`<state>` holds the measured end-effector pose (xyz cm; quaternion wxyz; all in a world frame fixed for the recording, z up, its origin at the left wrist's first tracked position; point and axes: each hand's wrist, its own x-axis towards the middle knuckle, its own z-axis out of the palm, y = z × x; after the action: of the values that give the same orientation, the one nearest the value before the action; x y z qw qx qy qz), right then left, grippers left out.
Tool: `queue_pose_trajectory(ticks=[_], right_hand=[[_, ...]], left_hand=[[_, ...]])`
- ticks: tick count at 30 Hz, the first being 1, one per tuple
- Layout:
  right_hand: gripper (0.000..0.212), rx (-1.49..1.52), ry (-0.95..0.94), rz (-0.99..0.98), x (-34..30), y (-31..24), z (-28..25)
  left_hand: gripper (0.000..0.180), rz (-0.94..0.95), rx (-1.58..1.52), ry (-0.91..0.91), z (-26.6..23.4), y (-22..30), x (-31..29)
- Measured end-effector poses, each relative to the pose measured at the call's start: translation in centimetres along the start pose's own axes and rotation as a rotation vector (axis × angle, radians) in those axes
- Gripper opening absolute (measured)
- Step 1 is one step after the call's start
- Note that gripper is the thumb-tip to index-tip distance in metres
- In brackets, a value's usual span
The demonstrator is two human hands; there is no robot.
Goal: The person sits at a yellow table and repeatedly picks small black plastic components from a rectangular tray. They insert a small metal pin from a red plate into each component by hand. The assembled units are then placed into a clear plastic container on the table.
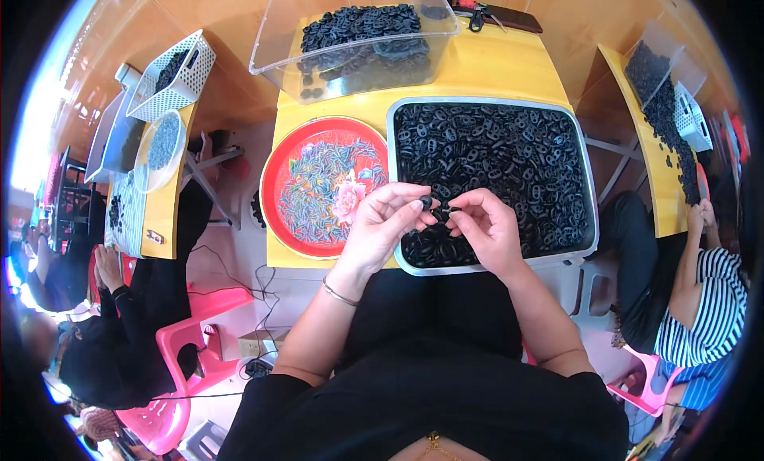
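My left hand pinches a small round black plastic piece between thumb and fingertips. Facing it, my right hand has thumb and forefinger closed together; what they hold is too small and dark to make out. Both hands are raised over the near left part of a metal tray, filled with black oval plastic pieces that have holes in them. Just left of the left hand lies a red round tray with a flower pattern, strewn with many small thin metallic parts.
A clear plastic bin of black pieces stands at the back of the yellow table. Behind the metal tray lie a dark case and a small tool. People work at side tables left and right, near pink chairs. Cables run along the floor.
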<state>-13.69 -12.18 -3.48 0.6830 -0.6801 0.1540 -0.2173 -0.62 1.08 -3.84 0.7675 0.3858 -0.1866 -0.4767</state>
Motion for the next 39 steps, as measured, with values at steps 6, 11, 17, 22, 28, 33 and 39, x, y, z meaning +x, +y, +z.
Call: queue_pose_trajectory(ticks=[6,11,17,22,28,33,39], right_hand=[[0.010,0.071,0.001,-0.122,0.1,-0.2,0.1],[0.009,0.101,-0.038,-0.221,-0.1,-0.4,0.3],[0.009,-0.118,-0.065,-0.270,-0.4,-0.4,0.2],[0.009,-0.072,-0.063,-0.296,-0.3,-0.2,0.3],[0.012,0.106,0.013,-0.224,-0.2,-0.2,0.2],[0.014,0.147,0.022,-0.078,-0.5,-0.4,0.3],[0.015,0.108,0.001,-0.015,-0.5,-0.3,0.1]], left_hand=[[0.019,0.022,0.087,-0.015,0.3,0.0,-0.1],[0.012,0.089,0.216,-0.051,0.4,-0.4,0.0],[0.024,0.049,0.073,-0.015,0.2,-0.6,0.0],[0.028,0.085,0.042,0.009,0.5,-0.7,0.0],[0.024,0.094,0.003,0.029,1.3,-0.4,-0.4],[0.026,0.114,0.153,-0.002,1.2,-0.7,-0.4],[0.027,0.129,0.142,-0.016,1.8,-0.6,-0.5]])
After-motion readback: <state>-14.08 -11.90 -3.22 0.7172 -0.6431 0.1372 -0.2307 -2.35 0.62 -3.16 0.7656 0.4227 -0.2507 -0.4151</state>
